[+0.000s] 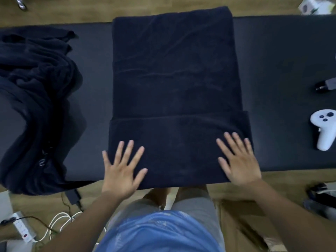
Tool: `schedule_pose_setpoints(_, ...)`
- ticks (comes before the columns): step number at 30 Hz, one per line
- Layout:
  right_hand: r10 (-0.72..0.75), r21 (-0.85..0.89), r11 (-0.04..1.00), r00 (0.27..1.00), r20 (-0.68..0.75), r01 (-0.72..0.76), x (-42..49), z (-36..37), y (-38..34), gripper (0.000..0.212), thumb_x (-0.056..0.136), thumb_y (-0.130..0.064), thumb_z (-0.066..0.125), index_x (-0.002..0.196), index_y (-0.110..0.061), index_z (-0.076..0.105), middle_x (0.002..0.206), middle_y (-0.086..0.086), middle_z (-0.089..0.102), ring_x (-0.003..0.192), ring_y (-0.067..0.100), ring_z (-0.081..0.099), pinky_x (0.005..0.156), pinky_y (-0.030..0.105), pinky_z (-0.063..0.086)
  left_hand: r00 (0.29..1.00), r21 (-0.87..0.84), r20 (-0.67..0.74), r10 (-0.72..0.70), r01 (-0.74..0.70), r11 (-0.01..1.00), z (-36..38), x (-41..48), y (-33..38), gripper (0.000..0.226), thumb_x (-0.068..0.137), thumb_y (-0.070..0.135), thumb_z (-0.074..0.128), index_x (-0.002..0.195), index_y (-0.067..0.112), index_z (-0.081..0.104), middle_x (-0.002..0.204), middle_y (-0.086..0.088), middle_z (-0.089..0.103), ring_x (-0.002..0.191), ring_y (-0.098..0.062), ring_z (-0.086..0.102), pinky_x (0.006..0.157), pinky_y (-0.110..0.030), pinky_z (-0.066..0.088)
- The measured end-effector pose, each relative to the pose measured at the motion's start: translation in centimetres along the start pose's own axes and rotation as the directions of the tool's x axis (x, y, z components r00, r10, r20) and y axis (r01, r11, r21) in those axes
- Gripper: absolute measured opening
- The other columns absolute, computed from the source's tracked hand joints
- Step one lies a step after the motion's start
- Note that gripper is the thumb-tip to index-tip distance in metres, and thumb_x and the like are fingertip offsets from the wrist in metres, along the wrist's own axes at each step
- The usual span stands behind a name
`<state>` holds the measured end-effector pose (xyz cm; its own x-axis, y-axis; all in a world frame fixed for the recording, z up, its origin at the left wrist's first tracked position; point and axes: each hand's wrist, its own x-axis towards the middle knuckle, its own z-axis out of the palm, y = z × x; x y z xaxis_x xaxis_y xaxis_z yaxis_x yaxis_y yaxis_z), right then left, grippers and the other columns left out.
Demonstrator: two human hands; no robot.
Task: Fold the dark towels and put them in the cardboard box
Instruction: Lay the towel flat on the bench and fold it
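A dark navy towel lies flat across the middle of the black table, its far end hanging past the table's back edge. Its near end is folded over into a band along the front edge. My left hand presses flat on the band's left corner, fingers spread. On the band's right corner my right hand lies flat, fingers straight. A heap of crumpled dark towels sits at the table's left end. The cardboard box stands on the floor at my right, below the table's front edge.
A white game controller and a small dark device lie on the table's right side. On the floor at left are a power strip, white cables and a black adapter. More dark gear lies on the floor at right.
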<state>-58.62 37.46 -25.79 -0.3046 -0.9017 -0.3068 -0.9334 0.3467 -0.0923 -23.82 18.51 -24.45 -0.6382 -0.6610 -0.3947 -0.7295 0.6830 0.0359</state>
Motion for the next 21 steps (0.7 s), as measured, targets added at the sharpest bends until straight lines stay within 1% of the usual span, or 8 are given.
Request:
schedule_pose_setpoints(5, 0.31, 0.05, 0.946, 0.938, 0.154, -0.321, -1.1, -0.2, 5.7, 0.064, 0.098, -0.056, 0.004, 0.155, -0.028, 0.002, 0.165, -0.006, 0.003, 0.152, 0.017, -0.004, 0.122, 0.051, 0.003, 0.948, -0.203, 0.064, -0.312, 0.319, 0.926, -0.2, -0.6, -3.4, 0.067, 0.096, 0.058, 0.014, 0.158, 0.032, 0.009, 0.166, -0.005, 0.012, 0.153, -0.027, 0.009, 0.114, -0.064, 0.017)
schedule_pose_setpoints(7, 0.332, 0.19, 0.914, 0.931, 0.155, -0.357, -0.8, -1.2, 5.4, 0.061, 0.103, -0.053, 0.012, 0.156, -0.023, 0.012, 0.164, -0.008, 0.007, 0.152, 0.014, -0.003, 0.123, 0.046, 0.002, 0.937, -0.274, 0.048, -0.346, 0.345, 0.898, -0.7, -1.2, -3.9, 0.062, 0.1, 0.052, 0.026, 0.157, 0.028, 0.019, 0.162, -0.006, 0.026, 0.15, -0.027, 0.02, 0.114, -0.055, 0.026)
schedule_pose_setpoints(9, 0.467, 0.442, 0.762, 0.874, 0.131, -0.473, -0.8, -3.0, 4.2, 0.052, 0.105, -0.041, 0.028, 0.15, -0.017, 0.038, 0.159, -0.001, 0.032, 0.15, 0.018, 0.018, 0.121, 0.043, 0.013, 0.908, -0.399, 0.0, -0.419, 0.384, 0.833, -1.3, -2.0, -4.2, 0.05, 0.099, 0.04, 0.047, 0.145, 0.02, 0.042, 0.138, -0.008, 0.055, 0.131, -0.031, 0.046, 0.101, -0.049, 0.043)
schedule_pose_setpoints(12, 0.651, 0.633, 0.503, 0.74, 0.17, -0.588, -2.1, -4.4, 2.1, 0.042, 0.101, -0.039, 0.046, 0.129, -0.012, 0.062, 0.13, 0.012, 0.063, 0.124, 0.033, 0.053, 0.102, 0.044, 0.039, 0.793, -0.648, 0.169, -0.586, 0.537, 0.54, -1.7, -3.7, -3.7, 0.031, 0.095, 0.034, 0.06, 0.119, 0.015, 0.057, 0.1, -0.002, 0.068, 0.103, -0.031, 0.062, 0.083, -0.039, 0.046)
schedule_pose_setpoints(14, 0.645, 0.651, 0.473, 0.737, 0.204, -0.594, -3.3, -4.1, 0.5, 0.038, 0.097, -0.041, 0.055, 0.121, -0.014, 0.063, 0.118, 0.01, 0.067, 0.111, 0.033, 0.06, 0.088, 0.042, 0.045, 0.723, -0.747, 0.351, -0.595, 0.599, 0.288, -1.8, -4.1, -2.8, 0.028, 0.093, 0.035, 0.064, 0.11, 0.016, 0.054, 0.092, -0.005, 0.069, 0.093, -0.03, 0.065, 0.081, -0.04, 0.047)
schedule_pose_setpoints(16, 0.621, 0.659, 0.453, 0.743, 0.25, -0.6, -3.8, -3.9, -0.4, 0.033, 0.094, -0.044, 0.059, 0.117, -0.02, 0.06, 0.109, 0.002, 0.067, 0.104, 0.03, 0.062, 0.08, 0.04, 0.048, 0.692, -0.774, 0.427, -0.582, 0.612, 0.159, -1.6, -4.0, -2.1, 0.029, 0.092, 0.036, 0.066, 0.096, 0.01, 0.054, 0.088, -0.013, 0.068, 0.087, -0.032, 0.065, 0.077, -0.041, 0.046)
schedule_pose_setpoints(19, 0.601, 0.705, 0.3, 0.701, 0.384, -0.643, -2.6, -4.7, 0.1, 0.028, 0.091, -0.047, 0.063, 0.11, -0.027, 0.058, 0.104, -0.003, 0.065, 0.097, 0.024, 0.062, 0.083, 0.045, 0.052, 0.655, -0.811, 0.504, -0.563, 0.583, -0.047, -1.7, -3.5, -1.9, 0.028, 0.091, 0.027, 0.069, 0.079, 0.009, 0.051, 0.084, -0.014, 0.065, 0.083, -0.03, 0.062, 0.075, -0.04, 0.046)
schedule_pose_setpoints(21, 0.546, 0.685, 0.297, 0.707, 0.45, -0.665, -1.9, -5.4, 0.7, 0.023, 0.091, -0.046, 0.064, 0.106, -0.029, 0.06, 0.1, -0.005, 0.066, 0.093, 0.022, 0.063, 0.085, 0.046, 0.052, 0.657, -0.807, 0.575, -0.487, 0.552, -0.208, -2.2, -3.5, -2.2, 0.02, 0.092, 0.017, 0.067, 0.08, 0.01, 0.054, 0.088, -0.012, 0.069, 0.087, -0.027, 0.063, 0.08, -0.043, 0.051)
